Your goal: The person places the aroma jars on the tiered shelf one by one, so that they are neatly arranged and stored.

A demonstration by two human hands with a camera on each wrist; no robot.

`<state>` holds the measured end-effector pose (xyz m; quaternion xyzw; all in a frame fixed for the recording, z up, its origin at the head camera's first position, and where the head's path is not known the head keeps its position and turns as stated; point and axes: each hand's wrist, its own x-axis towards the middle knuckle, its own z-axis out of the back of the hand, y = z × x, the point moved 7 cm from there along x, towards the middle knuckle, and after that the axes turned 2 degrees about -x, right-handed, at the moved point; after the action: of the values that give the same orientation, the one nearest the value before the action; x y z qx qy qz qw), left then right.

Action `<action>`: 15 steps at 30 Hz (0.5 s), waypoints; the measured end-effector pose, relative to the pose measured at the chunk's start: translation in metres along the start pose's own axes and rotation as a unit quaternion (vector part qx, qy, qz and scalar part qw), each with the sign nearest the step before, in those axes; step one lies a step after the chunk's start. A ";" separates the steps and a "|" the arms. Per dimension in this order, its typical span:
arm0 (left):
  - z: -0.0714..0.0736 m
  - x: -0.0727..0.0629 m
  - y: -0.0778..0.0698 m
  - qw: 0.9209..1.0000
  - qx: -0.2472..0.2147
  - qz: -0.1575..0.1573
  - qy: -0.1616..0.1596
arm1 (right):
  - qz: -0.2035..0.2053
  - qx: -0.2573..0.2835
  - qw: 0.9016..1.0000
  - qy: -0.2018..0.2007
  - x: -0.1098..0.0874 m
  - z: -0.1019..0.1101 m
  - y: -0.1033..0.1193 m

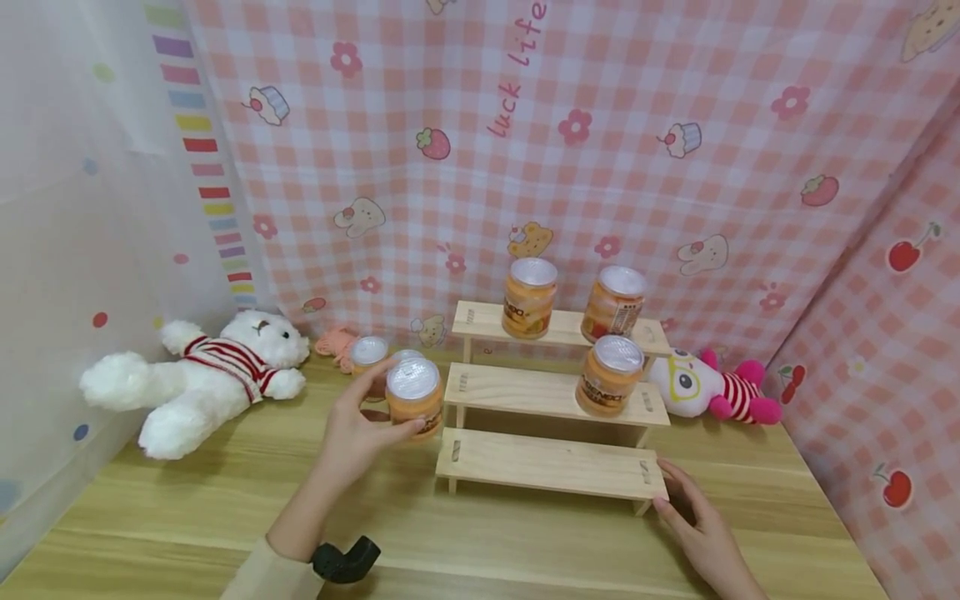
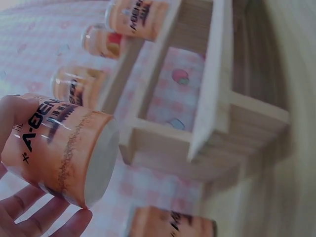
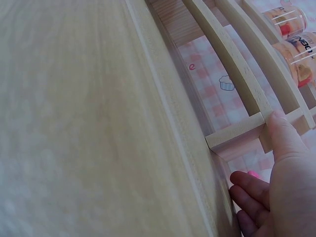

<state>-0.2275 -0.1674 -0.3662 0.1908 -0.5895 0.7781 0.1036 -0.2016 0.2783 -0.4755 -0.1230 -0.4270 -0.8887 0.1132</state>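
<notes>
My left hand [image 1: 358,433] grips a jar [image 1: 415,396] with an orange label and a silver lid, thumb in front and fingers around its far side. The jar is upright, just left of a three-step wooden display stand [image 1: 551,462]. In the left wrist view its pale base [image 2: 102,165] faces the stand. My right hand [image 1: 697,525] is at the right end of the lowest step. Its thumb [image 3: 281,133] rests against the step's corner, while the other fingers [image 3: 249,190] extend loosely below, close to the tabletop.
Two similar jars stand on the top step, one left [image 1: 529,300] and one right [image 1: 613,306]. Another jar [image 1: 609,377] sits right on the middle step. More jars [image 1: 369,350] are behind my left hand. A white teddy bear [image 1: 217,375] lies left; a pink-striped doll [image 1: 716,387] lies right.
</notes>
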 end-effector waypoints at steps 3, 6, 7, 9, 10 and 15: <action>-0.004 0.004 -0.009 1.000 -0.006 -0.003 -0.002 | 0.001 0.001 1.000 -0.002 0.000 0.000 0.000; -0.010 0.007 -0.018 1.000 -0.010 -0.009 0.000 | 0.002 0.004 1.000 -0.001 0.000 0.000 0.000; -0.012 0.009 -0.020 1.000 -0.011 -0.010 0.002 | 0.001 0.003 1.000 -0.001 0.000 0.000 0.000; -0.018 0.011 -0.024 1.000 -0.015 -0.010 0.009 | 0.000 0.001 1.000 0.000 0.000 0.000 -0.001; -0.021 0.012 -0.026 1.000 -0.019 -0.008 0.012 | -0.002 -0.001 1.000 0.000 0.000 -0.001 -0.001; -0.037 0.017 -0.033 0.999 -0.041 0.003 0.031 | -0.011 -0.008 1.000 0.002 0.000 -0.001 -0.003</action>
<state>-0.2366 -0.1234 -0.3392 0.1598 -0.6177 0.7594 0.1272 -0.2020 0.2792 -0.4780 -0.1174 -0.4213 -0.8934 0.1030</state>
